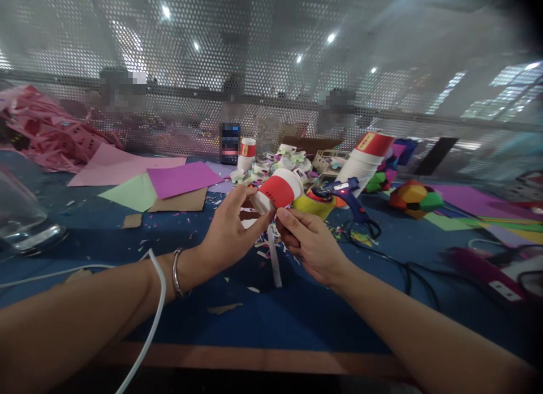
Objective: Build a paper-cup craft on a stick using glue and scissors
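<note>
My left hand (231,227) and my right hand (311,241) meet over the blue table (297,315), both closed on a red and white paper cup (280,191) held on its side. The left fingers grip the cup's rim end, and the right thumb and fingers pinch its lower edge. A narrow white paper strip (275,261) hangs down from the cup between my hands. A metal bracelet (177,272) sits on my left wrist.
A blue glue gun (350,193) with a black cord lies just behind the cup. A stack of paper cups (362,159), another cup (247,153), coloured paper sheets (180,179), a paper ball (416,198), paper scraps and a glass jar (21,218) surround the hands. A white cable (155,303) crosses my left arm.
</note>
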Tool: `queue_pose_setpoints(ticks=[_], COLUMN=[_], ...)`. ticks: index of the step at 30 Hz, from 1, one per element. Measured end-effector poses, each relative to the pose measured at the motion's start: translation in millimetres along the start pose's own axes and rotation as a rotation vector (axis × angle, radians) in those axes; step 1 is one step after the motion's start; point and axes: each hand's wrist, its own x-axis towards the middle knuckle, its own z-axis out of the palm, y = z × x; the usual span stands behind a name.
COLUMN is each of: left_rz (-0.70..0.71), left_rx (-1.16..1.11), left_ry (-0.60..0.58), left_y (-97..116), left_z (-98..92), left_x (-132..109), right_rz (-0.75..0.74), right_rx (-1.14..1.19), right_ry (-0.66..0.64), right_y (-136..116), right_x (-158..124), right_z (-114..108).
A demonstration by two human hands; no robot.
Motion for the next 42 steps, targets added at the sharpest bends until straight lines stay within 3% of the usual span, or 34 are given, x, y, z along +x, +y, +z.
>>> queue_pose_setpoints(ticks=[9,13,24,32,42], left_rz=[-0.149,-0.198,-0.096,-0.142,-0.014], left_rx=[-0.277,-0.300,-0.220,-0.235,-0.136], left_ry=[-0.014,-0.008,-0.003,-0.004,-0.003], left_y=[0.8,1.5,6.4,2.4,1.9], left_z=[2.0,1.6,1.9,3.3,4.6], left_x=[1.7,1.9,-1.5,-2.8,-4.5], right_rz=[0.003,0.014,-0.017,-0.016,-0.073], right_rx=[0.012,0.013,0.009,-0.016,-0.017], right_ry=[-0.018,-0.017,-0.031,-0.010,-0.010], right_y=[-5.5,-6.0,-2.4,-0.7,2.0], right_x=[0.9,0.3,-2.5,-3.0,-4.3], right_z=[1.7,0.9,1.6,3.0,2.7])
